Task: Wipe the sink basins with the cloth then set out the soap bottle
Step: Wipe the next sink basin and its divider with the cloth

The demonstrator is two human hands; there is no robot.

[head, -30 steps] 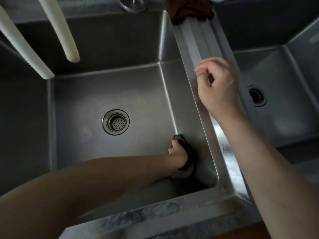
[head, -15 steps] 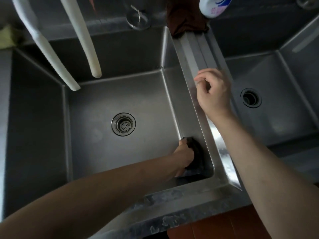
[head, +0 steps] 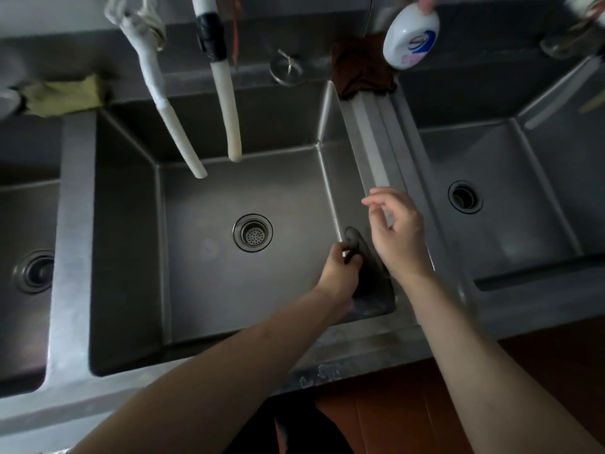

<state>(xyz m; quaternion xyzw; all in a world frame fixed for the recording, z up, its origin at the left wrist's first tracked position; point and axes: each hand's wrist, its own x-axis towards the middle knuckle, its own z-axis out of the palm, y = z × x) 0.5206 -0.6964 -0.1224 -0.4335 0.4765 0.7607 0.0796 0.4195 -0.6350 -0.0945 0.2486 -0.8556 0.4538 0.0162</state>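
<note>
My left hand [head: 339,270] reaches down into the middle steel basin [head: 209,267] and grips a dark cloth [head: 368,267], which lies against the basin's right wall near the front corner. My right hand [head: 397,232] hovers above the divider [head: 376,149] between the middle and right basins, fingers loosely curled, holding nothing. A white soap bottle [head: 411,36] with a blue and pink label stands on the back ledge, behind the divider. The right basin [head: 510,217] has an open drain.
Two white hoses [head: 226,103] hang over the middle basin from the back. A brown rag [head: 361,68] lies at the divider's far end. A yellow-green cloth [head: 62,95] sits on the back left ledge. A left basin [head: 23,224] shows partly. A round drain plug [head: 288,68] rests on the ledge.
The view has pulled back, showing more of the sinks. My left hand has slid the cloth farther back along the right wall. My right hand's fingers have loosened above the divider.
</note>
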